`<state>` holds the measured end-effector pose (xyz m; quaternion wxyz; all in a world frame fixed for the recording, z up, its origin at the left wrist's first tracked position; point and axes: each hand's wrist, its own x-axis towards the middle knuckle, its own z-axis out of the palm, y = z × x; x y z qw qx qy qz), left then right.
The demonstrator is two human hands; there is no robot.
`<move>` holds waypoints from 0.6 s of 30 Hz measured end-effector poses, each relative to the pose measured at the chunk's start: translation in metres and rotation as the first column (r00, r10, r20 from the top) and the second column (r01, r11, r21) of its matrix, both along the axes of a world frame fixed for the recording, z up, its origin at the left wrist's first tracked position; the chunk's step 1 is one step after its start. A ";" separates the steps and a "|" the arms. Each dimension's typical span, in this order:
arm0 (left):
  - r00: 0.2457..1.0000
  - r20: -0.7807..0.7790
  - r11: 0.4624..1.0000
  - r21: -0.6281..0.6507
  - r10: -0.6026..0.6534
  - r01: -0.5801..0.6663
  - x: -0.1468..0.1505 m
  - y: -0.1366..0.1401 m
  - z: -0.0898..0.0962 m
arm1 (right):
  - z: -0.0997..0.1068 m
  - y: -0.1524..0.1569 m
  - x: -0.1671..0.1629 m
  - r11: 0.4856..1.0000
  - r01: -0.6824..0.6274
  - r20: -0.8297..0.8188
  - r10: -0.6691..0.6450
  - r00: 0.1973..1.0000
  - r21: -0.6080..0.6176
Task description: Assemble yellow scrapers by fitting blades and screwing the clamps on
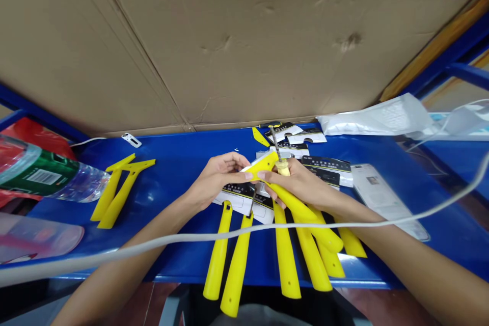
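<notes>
**A:** What have I got in hand?

**B:** A yellow scraper [282, 194], held over the middle of the blue table [179, 160]. My right hand [301, 186] has its fingers clamped round the handle, and the same hand also pinches a small screwdriver [281, 163], whose shaft stands up and tilts slightly left. The left hand [216, 175] meets the scraper's head end, its fingertips closed together on the pale blade edge.

**A:** And directly under the hands?

**B:** Printed cards [244, 197], dark on top and white below, lying flat on the table. From beneath them a row of more yellow handles [284, 260] fans toward me, their ends hanging over the near edge.

**A:** Farther out?

**B:** Behind the hands, more cards [305, 136] and one small yellow piece [261, 137]. To the right, a clear flat packet [385, 196], then a white bag [382, 117] at the far corner. To the left, two yellow scrapers [118, 186] lie crossed, well apart from my hands, and beyond them a water bottle [49, 175] lies on its side with a green label. A white cable [214, 237] runs across the view in front of both forearms. Cardboard [229, 35] forms the wall behind the table.
</notes>
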<state>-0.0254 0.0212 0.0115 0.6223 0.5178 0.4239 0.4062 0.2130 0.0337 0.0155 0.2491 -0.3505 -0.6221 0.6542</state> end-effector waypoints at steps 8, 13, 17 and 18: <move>0.958 -0.216 0.945 0.305 0.189 -0.117 -0.016 0.018 -0.012 | -0.002 0.002 -0.005 0.953 0.183 -0.204 -0.234 0.950 -0.240; 0.740 -0.637 0.844 0.503 0.217 0.186 -0.027 0.031 -0.030 | 0.000 0.003 -0.006 0.923 0.216 -0.236 -0.298 0.925 -0.319; 0.632 -0.725 0.812 0.526 0.274 0.252 -0.029 0.033 -0.035 | -0.002 0.003 -0.004 0.934 0.189 -0.232 -0.265 0.936 -0.305; 0.614 -0.738 0.811 0.524 0.281 0.259 -0.029 0.033 -0.035 | -0.003 0.003 -0.004 0.939 0.174 -0.233 -0.248 0.940 -0.296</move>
